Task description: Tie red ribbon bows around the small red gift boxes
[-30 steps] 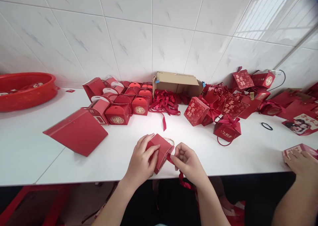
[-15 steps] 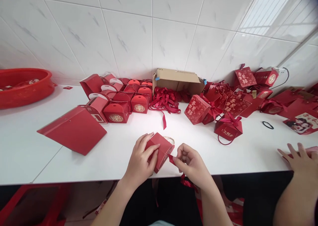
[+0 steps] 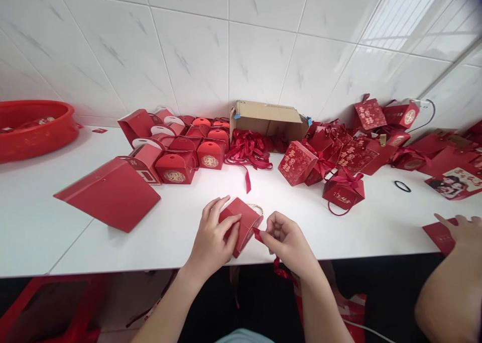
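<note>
A small red gift box (image 3: 246, 221) with a gold chain handle (image 3: 257, 208) lies on its side at the table's front edge. My left hand (image 3: 216, 232) is closed around it, thumb and fingers resting on its upper face. At the box's right end, my right hand (image 3: 283, 237) pinches the tip of a red ribbon (image 3: 258, 234) between thumb and forefinger. The ribbon tip is at or very near the box's side; whether it passes through a hole I cannot tell. Its loose length hangs below my right hand over the edge.
Several red boxes (image 3: 175, 167) stand back left, beside a larger red box (image 3: 109, 195). A cardboard carton (image 3: 269, 113) with red ribbons (image 3: 246, 149) sits behind. More decorated boxes (image 3: 343, 188) fill the right. Another person's hand (image 3: 467, 230) presses a red piece (image 3: 440, 235). A red basin (image 3: 37, 137) stands left.
My hands, the box and the ribbon keep nearly the same positions. The view has shifted slightly. At the right, the other person's hand has moved, uncovering more of the red piece.
</note>
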{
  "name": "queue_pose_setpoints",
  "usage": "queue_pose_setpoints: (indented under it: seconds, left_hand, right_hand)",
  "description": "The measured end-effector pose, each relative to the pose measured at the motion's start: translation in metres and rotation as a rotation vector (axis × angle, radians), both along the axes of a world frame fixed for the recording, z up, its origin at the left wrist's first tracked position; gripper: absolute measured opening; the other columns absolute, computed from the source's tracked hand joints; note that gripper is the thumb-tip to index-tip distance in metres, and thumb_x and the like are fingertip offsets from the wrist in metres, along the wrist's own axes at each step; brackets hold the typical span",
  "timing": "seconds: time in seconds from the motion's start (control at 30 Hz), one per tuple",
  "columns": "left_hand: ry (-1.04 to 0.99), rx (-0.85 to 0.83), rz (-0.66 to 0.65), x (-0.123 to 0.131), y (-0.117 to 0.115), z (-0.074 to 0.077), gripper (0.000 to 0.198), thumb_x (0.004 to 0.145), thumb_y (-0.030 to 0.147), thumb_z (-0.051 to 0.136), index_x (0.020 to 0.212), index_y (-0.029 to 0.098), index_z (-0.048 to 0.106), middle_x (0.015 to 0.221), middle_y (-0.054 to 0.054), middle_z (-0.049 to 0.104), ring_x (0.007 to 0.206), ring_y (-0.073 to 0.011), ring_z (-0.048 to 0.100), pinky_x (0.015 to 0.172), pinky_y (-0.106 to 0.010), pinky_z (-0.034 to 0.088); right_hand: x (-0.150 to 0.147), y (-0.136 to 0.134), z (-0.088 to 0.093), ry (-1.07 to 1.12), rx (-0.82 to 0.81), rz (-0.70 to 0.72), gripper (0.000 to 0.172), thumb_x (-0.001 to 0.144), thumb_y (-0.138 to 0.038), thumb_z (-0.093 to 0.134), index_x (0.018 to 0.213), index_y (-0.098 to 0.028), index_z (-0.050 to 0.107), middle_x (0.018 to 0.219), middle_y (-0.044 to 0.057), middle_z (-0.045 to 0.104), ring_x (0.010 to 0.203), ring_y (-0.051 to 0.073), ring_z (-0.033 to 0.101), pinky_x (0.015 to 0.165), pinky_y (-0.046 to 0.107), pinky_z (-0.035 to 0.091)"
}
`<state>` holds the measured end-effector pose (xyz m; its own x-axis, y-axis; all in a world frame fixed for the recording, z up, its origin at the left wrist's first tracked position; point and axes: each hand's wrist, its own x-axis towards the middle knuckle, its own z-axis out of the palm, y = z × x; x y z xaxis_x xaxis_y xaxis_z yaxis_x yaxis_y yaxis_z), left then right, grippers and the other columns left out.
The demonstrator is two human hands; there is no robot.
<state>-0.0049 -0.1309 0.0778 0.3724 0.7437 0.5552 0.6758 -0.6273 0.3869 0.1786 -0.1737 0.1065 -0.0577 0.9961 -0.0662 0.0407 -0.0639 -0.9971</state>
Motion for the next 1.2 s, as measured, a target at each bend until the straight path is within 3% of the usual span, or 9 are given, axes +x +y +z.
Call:
queue_pose_setpoints:
  seconds: [0.2, 0.37, 0.63, 0.93, 1.07, 1.2]
  left_hand:
    - [0.015, 0.029, 0.022, 0.001, 0.0, 0.0, 0.021, 0.084, 0.018, 0.055, 0.102, 0.021, 0.066, 0.138, -0.01, 0.04, 0.128, -0.0332, 0.032, 0.1, -0.054, 0.041]
    - [-0.034, 0.153, 0.025, 0.004, 0.0, 0.005, 0.027, 0.081, 0.02, 0.061, 0.107, 0.025, 0.065, 0.14, -0.01, 0.038, 0.129, -0.0333, 0.032, 0.102, -0.055, 0.038]
    - [-0.076, 0.318, -0.04, 0.008, 0.004, 0.01, 0.013, 0.076, 0.018, 0.068, 0.082, 0.028, 0.073, 0.129, -0.007, 0.049, 0.124, -0.032, 0.036, 0.096, -0.049, 0.043]
    - [-0.072, 0.339, -0.056, 0.008, 0.005, 0.007, 0.013, 0.076, 0.017, 0.067, 0.073, 0.029, 0.072, 0.127, -0.004, 0.053, 0.122, -0.0303, 0.037, 0.096, -0.048, 0.042]
    - [-0.083, 0.356, -0.007, 0.005, 0.011, 0.014, 0.013, 0.075, 0.018, 0.068, 0.071, 0.029, 0.072, 0.125, -0.004, 0.054, 0.121, -0.0312, 0.036, 0.096, -0.05, 0.04]
    - [-0.144, 0.364, 0.039, 0.004, 0.022, 0.038, 0.01, 0.075, 0.022, 0.068, 0.069, 0.029, 0.072, 0.121, -0.003, 0.056, 0.119, -0.0296, 0.039, 0.098, -0.051, 0.039]
  right_hand:
    - [-0.003, 0.002, 0.003, 0.038, -0.012, -0.017, 0.024, 0.079, -0.027, 0.06, 0.069, -0.02, 0.04, 0.058, -0.007, 0.042, 0.049, 0.006, 0.042, 0.045, 0.019, 0.035]
    - [-0.005, 0.005, 0.001, 0.085, -0.009, -0.034, 0.029, 0.078, -0.034, 0.064, 0.07, -0.02, 0.04, 0.063, -0.006, 0.046, 0.051, 0.007, 0.048, 0.049, 0.022, 0.042]
    - [-0.004, 0.006, -0.002, 0.145, 0.013, -0.029, 0.031, 0.077, -0.037, 0.067, 0.072, -0.02, 0.042, 0.068, -0.004, 0.052, 0.054, 0.009, 0.053, 0.054, 0.024, 0.045]
    - [-0.004, 0.005, -0.003, 0.152, 0.009, -0.027, 0.033, 0.076, -0.041, 0.067, 0.073, -0.02, 0.042, 0.067, -0.005, 0.052, 0.051, 0.008, 0.052, 0.053, 0.023, 0.044]
    - [0.0, 0.006, -0.005, -0.066, 0.108, -0.115, 0.025, 0.08, -0.041, 0.062, 0.077, -0.02, 0.049, 0.074, 0.001, 0.058, 0.068, 0.015, 0.059, 0.064, 0.029, 0.048]
    - [0.002, 0.011, 0.005, -0.295, 0.258, -0.221, 0.02, 0.082, -0.041, 0.058, 0.087, -0.021, 0.061, 0.099, 0.008, 0.062, 0.1, 0.024, 0.057, 0.085, 0.038, 0.046]
